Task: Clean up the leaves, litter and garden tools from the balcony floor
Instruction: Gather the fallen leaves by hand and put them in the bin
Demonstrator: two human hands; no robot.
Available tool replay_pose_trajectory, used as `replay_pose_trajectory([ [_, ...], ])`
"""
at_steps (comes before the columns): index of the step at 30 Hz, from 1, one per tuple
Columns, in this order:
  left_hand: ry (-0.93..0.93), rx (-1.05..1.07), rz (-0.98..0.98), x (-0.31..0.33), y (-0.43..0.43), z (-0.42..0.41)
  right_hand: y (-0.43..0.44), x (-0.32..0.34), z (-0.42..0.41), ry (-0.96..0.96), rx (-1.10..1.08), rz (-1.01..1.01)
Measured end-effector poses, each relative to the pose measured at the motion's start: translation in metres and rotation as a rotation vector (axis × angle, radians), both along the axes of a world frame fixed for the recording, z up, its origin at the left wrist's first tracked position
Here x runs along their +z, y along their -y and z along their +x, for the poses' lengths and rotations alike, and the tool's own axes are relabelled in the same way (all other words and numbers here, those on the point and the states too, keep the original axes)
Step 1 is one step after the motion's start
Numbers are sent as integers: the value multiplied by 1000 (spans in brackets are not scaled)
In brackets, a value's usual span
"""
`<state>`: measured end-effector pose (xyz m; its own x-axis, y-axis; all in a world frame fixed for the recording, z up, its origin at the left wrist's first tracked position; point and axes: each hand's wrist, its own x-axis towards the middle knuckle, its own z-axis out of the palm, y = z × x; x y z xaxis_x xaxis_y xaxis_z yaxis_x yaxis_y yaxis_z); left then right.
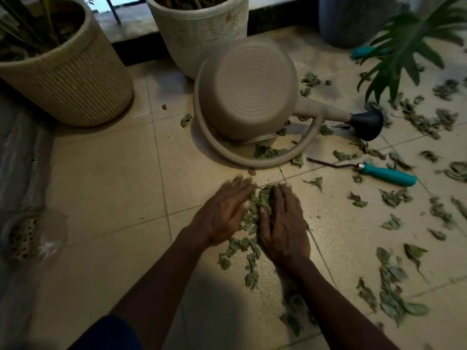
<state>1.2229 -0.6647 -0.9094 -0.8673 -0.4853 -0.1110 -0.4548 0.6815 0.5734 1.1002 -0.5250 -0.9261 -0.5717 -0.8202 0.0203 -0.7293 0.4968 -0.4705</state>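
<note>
**A:** Where are the hands?

**B:** Low on the floor (106, 173), palms down, fingers straight. The left hand (225, 213) and right hand (284, 223) flank a small heap (255, 210) of leaves and touch it from either side. Neither is curled round anything, though the left is blurred.

**A:** What could go wrong?

**B:** I'd judge that flat hands would let pieces slip out underneath on a lift — a few already trail back toward the wrists.

**A:** And further out?

**B:** Most leaves (394, 294) lie scattered to the right, well apart from the heap. Beyond them lies a weeder (389, 174) with its thin metal tip pointing toward the hands, so a blind sweep that way could catch it. Past that, the can (242, 92) lies on its side with leaves under its handle. Farthest off, a teal handle (366, 52) sits half under a plant (409, 46) — easy to miss.
</note>
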Motion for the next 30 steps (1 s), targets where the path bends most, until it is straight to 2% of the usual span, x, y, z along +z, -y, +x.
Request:
replay_pose_trajectory([
  [3,-176,224,-36,-3,-48,20,-4,2,0,41,0,-102],
  [5,-152,366,-111,-8,-79,35,-4,3,-3,4,-24,-111],
  [6,-88,363,-147,-10,-93,41,-3,4,-6,-26,-30,-86],
  [9,75,241,-233,-17,-108,45,2,1,-27,-5,88,-1],
  [13,99,158,-214,-11,-78,21,2,-5,-51,54,444,32],
  [15,93,82,-230,-10,-60,6,-2,-2,-55,99,516,43],
  [17,73,10,-265,-13,-47,-3,-10,-1,-57,0,563,61],
  [20,36,-37,-339,-19,-39,-6,-18,-6,-59,-308,559,70],
  [22,-19,-23,-357,-21,-41,-4,-18,-7,-57,-404,529,29],
  [26,-141,-32,-358,-28,-44,0,-21,-11,-51,-456,493,-75],
  [30,-175,-88,-378,-25,-43,-2,-25,-11,-50,-426,453,-131],
])
